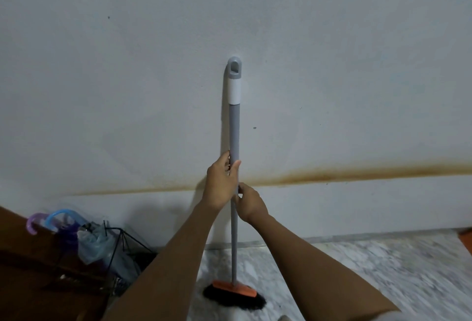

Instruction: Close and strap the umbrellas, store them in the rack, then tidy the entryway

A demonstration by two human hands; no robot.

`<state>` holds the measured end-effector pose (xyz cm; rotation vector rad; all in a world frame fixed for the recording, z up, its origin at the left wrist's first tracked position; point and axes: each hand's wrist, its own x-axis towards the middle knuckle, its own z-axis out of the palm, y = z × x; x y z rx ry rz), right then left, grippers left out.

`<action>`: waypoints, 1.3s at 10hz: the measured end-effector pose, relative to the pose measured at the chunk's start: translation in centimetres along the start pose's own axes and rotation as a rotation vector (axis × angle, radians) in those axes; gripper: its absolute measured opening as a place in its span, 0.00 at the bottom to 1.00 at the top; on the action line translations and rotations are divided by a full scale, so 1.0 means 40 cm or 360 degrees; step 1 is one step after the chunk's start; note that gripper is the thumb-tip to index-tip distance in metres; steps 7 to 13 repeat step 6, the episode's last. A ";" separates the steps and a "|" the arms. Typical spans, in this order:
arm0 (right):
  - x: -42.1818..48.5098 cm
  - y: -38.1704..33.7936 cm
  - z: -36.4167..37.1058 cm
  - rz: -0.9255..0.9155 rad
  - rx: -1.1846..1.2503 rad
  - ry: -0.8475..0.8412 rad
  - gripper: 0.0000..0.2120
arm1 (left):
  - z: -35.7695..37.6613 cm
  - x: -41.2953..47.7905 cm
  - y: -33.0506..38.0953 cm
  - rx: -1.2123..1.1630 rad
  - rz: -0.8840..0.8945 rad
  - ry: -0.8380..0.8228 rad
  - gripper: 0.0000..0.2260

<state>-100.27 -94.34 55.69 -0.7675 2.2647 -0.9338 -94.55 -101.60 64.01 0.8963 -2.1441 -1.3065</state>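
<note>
Two-handed, mid-shaft: left hand (pixel 222 177) above right hand (pixel 249 204), both curled round the grey-shafted broom (pixel 234 129) (orange head, black bristles on the marble floor (pixel 357 269)), upright against the white wall (pixel 332 90). Likely light, stiff; this grip suits.

Looks like the entryway of a home. Shows a plain painted wall (pixel 332 65) on the far side, marked low down by a long brown stain line (pixel 357 173) and meeting a pale marble-patterned floor (pixel 357 269). Holds at the near left a black wire rack (pixel 135 241) with crook-handled umbrellas (pixel 65 211) standing in it, just beside a dark brown wooden panel (pixel 25 269). Has an ordinary broom (pixel 234 129) upright against the wall, bristles on the floor.
</note>
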 end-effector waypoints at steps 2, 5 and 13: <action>-0.023 -0.023 -0.028 0.0013 -0.0013 0.0064 0.22 | -0.018 0.001 0.019 -0.0032 -0.0137 -0.0032 0.15; -0.145 -0.204 -0.233 -0.0295 -0.0087 0.0373 0.20 | -0.214 -0.041 0.155 0.0106 0.0022 -0.0136 0.19; -0.210 -0.305 -0.299 -0.0521 -0.0171 0.0513 0.19 | -0.306 -0.063 0.243 0.0220 0.0214 -0.0134 0.18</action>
